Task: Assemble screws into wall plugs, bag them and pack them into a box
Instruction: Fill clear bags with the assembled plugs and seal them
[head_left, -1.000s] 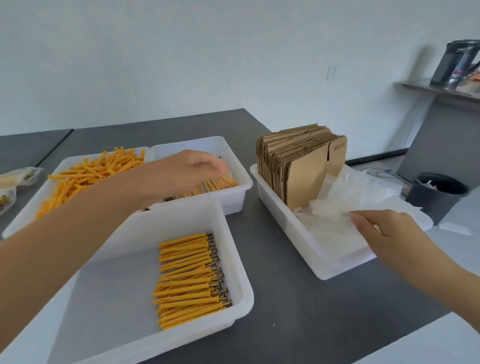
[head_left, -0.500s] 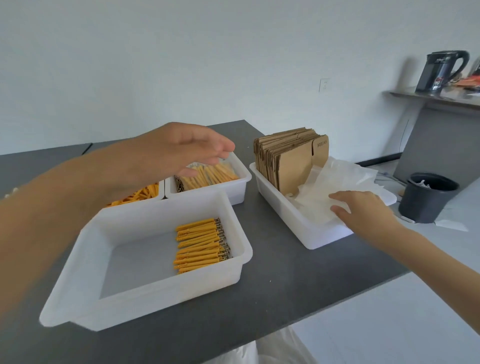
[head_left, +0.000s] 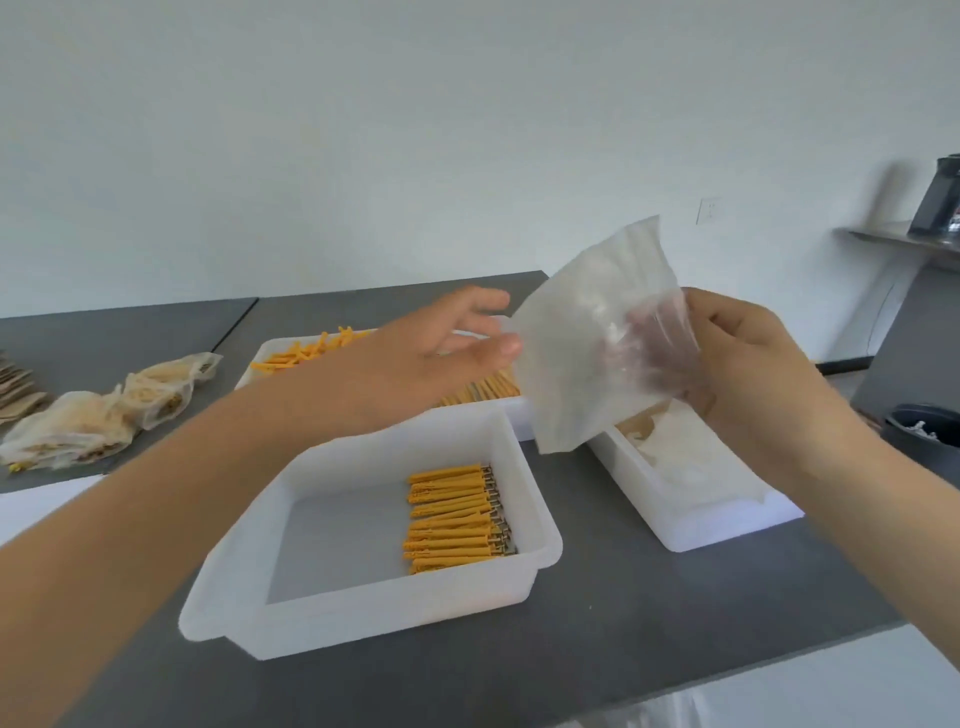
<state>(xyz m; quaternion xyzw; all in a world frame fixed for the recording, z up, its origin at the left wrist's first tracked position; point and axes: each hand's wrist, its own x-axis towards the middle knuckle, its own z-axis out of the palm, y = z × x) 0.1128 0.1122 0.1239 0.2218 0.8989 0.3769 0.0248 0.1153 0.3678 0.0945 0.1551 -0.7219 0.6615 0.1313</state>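
Here, right hand (head_left: 748, 364) fingers blurred behind pinched clear bag (head_left: 592, 338), left hand (head_left: 441, 348) fingers spread, bag edge hiding fingertips.

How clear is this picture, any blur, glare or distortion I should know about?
Head view: soft, even daylight, no harsh glare. Left hand and clear bag in the right hand are slightly motion-blurred. Assembled plugs in the near tray stay fairly sharp. Wide-angle lens bends the table edge.
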